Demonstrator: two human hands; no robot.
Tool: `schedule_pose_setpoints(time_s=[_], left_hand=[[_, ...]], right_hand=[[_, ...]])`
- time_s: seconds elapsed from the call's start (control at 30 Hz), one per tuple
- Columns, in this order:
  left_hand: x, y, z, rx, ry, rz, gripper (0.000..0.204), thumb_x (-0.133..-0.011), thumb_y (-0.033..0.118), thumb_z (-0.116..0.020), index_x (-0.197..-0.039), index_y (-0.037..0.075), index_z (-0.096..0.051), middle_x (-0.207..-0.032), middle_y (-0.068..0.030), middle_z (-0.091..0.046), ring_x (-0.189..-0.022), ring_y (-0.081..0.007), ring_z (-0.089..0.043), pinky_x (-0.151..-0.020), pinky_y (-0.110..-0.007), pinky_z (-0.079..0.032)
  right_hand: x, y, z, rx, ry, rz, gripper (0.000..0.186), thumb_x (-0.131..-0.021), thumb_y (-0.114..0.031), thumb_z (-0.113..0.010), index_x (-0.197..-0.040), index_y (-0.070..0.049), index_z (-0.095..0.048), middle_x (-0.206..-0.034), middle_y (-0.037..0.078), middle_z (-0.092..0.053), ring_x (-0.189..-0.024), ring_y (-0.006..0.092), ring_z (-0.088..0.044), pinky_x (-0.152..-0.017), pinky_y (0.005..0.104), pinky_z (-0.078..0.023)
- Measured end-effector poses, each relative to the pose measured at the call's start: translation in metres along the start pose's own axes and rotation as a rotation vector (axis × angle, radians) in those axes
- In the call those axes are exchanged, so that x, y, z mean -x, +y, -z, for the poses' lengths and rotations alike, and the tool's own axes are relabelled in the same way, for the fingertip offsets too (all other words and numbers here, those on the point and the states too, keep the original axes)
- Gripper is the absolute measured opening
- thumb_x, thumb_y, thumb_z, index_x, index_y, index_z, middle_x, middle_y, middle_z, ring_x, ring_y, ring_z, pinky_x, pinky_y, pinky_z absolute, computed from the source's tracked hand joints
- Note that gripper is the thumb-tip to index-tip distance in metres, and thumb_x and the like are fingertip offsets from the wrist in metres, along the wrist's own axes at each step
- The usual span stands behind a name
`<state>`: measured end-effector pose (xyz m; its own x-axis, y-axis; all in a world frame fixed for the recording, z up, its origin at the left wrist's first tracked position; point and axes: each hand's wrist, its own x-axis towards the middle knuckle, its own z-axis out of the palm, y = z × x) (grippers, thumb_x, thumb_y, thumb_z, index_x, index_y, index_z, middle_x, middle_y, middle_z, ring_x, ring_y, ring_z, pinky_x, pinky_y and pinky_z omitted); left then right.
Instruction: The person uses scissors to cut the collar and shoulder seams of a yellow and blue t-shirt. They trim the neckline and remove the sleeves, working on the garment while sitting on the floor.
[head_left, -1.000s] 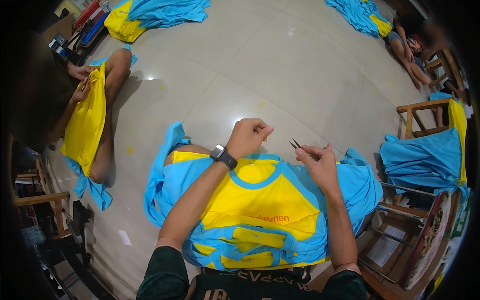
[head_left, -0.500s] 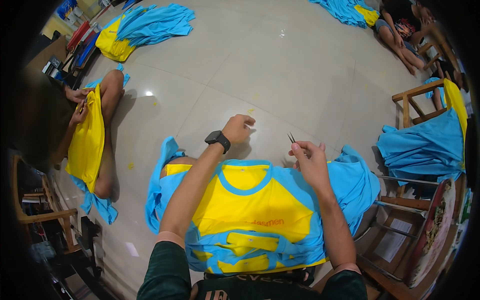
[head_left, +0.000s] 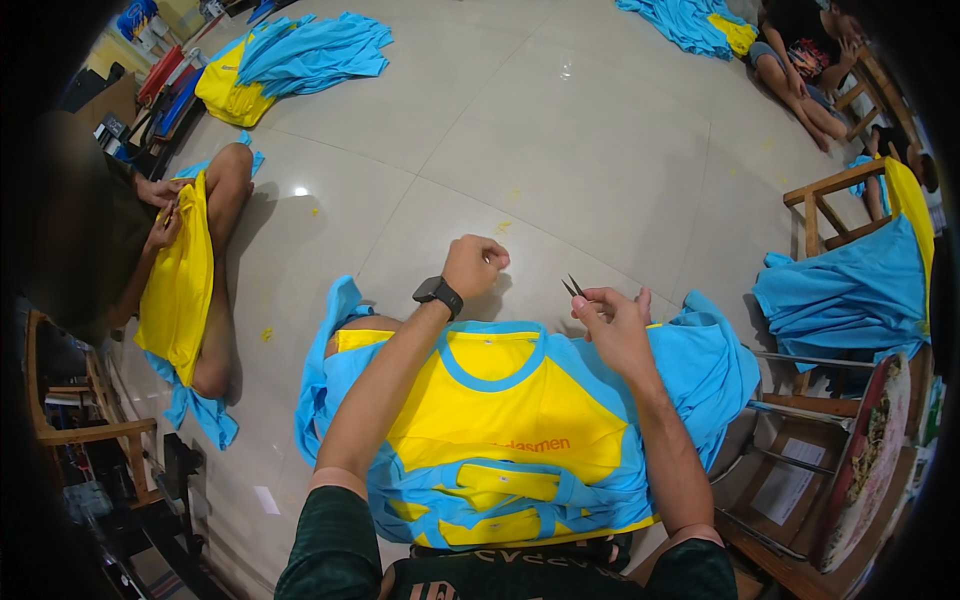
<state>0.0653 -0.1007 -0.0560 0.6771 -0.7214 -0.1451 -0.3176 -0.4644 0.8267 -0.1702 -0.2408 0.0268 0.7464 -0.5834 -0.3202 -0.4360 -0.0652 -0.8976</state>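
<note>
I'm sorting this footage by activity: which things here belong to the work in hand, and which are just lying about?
In hand:
- yellow and blue shirt spread over the lap
- small thread snips in the right hand
- left hand, closed in a fist past the collar

Lying about:
- pile of blue and yellow shirts on the floor
- blue cloth draped over a wooden chair

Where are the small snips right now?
In the head view, the snips sit in the right hand, tips pointing up-left, just past the collar of the yellow and blue shirt, right of the left hand.
</note>
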Motion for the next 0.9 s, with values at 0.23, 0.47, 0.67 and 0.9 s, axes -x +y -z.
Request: schedule_pose_setpoints(time_s=[0.23, 0.47, 0.67, 0.9], left_hand=[[-0.019, -0.030, 0.016, -0.195, 0.325, -0.080, 0.050, -0.084, 0.007, -0.068, -0.134, 0.007, -0.067, -0.154, -0.0322, -0.046, -0.144, -0.0460, -0.044, -0.118, -0.046, -0.040], [0.010, -0.013, -0.002, -0.079, -0.257, -0.026, 0.051, -0.089, 0.025, -0.074, -0.131, -0.002, -0.067, -0.126, -0.0247, -0.071, -0.113, -0.0336, -0.070, -0.097, -0.041, -0.055], [0.046, 0.022, -0.031, -0.026, -0.541, -0.137, 0.037, -0.088, 0.026, -0.075, -0.112, -0.003, -0.076, -0.104, -0.0187, -0.078, -0.094, -0.0302, -0.074, -0.088, -0.040, -0.058], [0.063, 0.042, -0.018, 0.259, -0.368, -0.016, 0.026, -0.091, 0.022, -0.074, -0.101, -0.001, -0.079, -0.095, -0.0137, -0.079, -0.087, -0.0209, -0.072, -0.084, -0.037, -0.057]], right_hand=[[0.002, -0.002, 0.003, 0.114, 0.046, 0.060, 0.039, -0.097, -0.032, -0.073, -0.116, 0.003, -0.071, -0.089, 0.013, -0.077, -0.083, 0.0195, -0.072, -0.109, 0.0315, -0.040], [0.002, -0.004, -0.002, 0.083, 0.080, 0.038, 0.039, -0.096, -0.032, -0.075, -0.112, 0.003, -0.072, -0.084, 0.010, -0.075, -0.080, 0.0163, -0.069, -0.112, 0.0354, -0.033], [0.004, -0.007, 0.001, 0.284, 0.043, 0.050, 0.042, -0.088, -0.033, -0.081, -0.108, 0.002, -0.071, -0.071, 0.004, -0.065, -0.071, 0.0142, -0.063, -0.088, 0.0291, -0.046], [0.018, -0.001, -0.024, 0.382, -0.063, 0.010, 0.043, -0.080, -0.031, -0.084, -0.100, 0.004, -0.070, -0.069, 0.009, -0.063, -0.063, 0.0205, -0.063, -0.064, 0.0338, -0.052]])
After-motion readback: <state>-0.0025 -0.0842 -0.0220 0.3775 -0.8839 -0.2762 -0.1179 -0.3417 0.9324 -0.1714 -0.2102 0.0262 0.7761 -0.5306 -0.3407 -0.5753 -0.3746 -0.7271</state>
